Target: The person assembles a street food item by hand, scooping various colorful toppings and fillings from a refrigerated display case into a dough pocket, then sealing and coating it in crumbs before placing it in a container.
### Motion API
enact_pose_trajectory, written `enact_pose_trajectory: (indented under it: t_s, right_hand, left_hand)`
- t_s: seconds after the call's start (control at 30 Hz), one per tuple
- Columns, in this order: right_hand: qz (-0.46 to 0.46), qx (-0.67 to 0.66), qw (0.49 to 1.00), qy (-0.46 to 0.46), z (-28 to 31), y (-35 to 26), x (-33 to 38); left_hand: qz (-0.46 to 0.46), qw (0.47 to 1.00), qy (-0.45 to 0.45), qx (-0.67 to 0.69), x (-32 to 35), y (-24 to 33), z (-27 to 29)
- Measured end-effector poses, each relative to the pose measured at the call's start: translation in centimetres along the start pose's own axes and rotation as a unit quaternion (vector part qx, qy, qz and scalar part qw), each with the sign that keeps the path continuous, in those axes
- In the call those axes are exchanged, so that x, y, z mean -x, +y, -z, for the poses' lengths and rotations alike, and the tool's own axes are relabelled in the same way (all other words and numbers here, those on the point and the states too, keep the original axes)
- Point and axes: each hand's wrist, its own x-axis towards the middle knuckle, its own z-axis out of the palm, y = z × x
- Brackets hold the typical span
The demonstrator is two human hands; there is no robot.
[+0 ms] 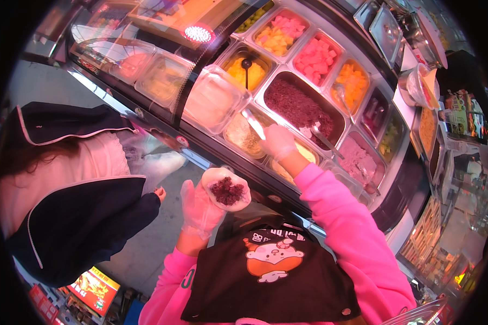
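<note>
The counter point(287, 201) carries tubs: a far tub point(301, 108) of dark purple rice, pink cubes point(317, 58) and orange cubes point(351, 81) beyond. The near tubs' contents are washed out under glare. The gloved left hand point(199, 208) lies open, cradling a white dough round point(226, 188) topped with purple filling. The gloved right hand point(278, 141) is closed around a spoon point(253, 122) over a pale tub point(244, 135).

Taking the glass-fronted topping counter point(211, 146) as the mark: well below its left end, on the floor, a rectangular sign point(94, 290) shows orange, red and yellow. Past its right end, a shelf carries colourful packages point(463, 116), details too small.
</note>
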Motion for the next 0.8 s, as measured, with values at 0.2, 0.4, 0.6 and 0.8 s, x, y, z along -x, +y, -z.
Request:
enact_pose_trajectory:
  t_s: [0.2, 0.4, 0.6, 0.8]
  right_hand:
    - [0.065, 0.035, 0.986, 0.151, -0.4, 0.2, 1.8]
    - [0.106, 0.056, 0.976, 0.179, 0.1, -0.2, 5.5]
    - [0.093, -0.043, 0.98, 0.17, -0.2, 1.7, 9.7]
    - [-0.066, -0.56, 0.824, -0.051, 0.4, 9.3, 14.4]
  left_hand:
    - [0.004, 1.0, -0.012, -0.014, -0.2, -1.1, -0.5]
    - [0.025, 1.0, -0.01, 0.006, 0.6, -3.9, -1.0]
    - [0.033, 0.999, -0.034, 0.014, 1.4, -6.7, -1.8]
    - [0.052, 0.989, -0.138, 0.009, 1.4, -8.6, -2.1]
